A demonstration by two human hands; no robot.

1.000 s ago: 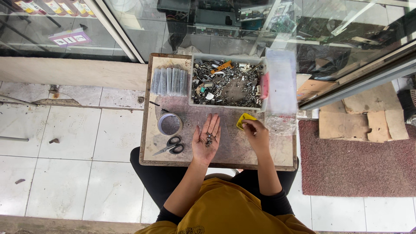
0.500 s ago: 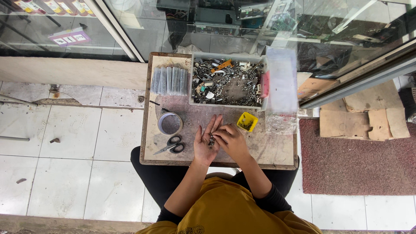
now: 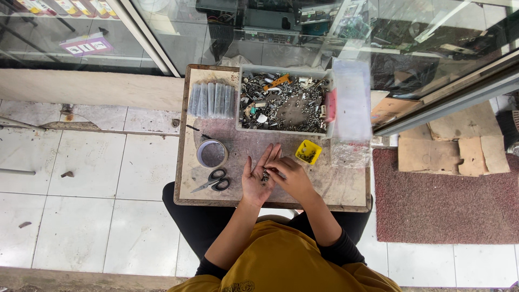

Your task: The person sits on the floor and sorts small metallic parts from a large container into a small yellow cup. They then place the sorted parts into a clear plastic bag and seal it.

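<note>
My left hand [image 3: 258, 177] lies palm up over a small wooden table [image 3: 346, 192], fingers spread, with a little heap of small dark metal parts [image 3: 265, 176] in the palm. My right hand [image 3: 289, 176] rests against that palm, its fingertips pinching at the parts. A small yellow tub [image 3: 308, 151] with a few dark bits stands just beyond the right hand. Further back sits a grey tray [image 3: 283, 103] full of mixed screws and metal scrap.
Black-handled scissors [image 3: 213, 180] and a round tape roll [image 3: 212, 153] lie to the left of my hands. A row of clear tubes [image 3: 212, 100] is at the back left, clear plastic bags [image 3: 350, 103] at the right. Glass cabinets stand behind; a reddish mat [image 3: 443, 200] lies right.
My right hand has moved from beside the yellow tub over to the left palm and now picks at the parts there. The left hand has stayed palm up.
</note>
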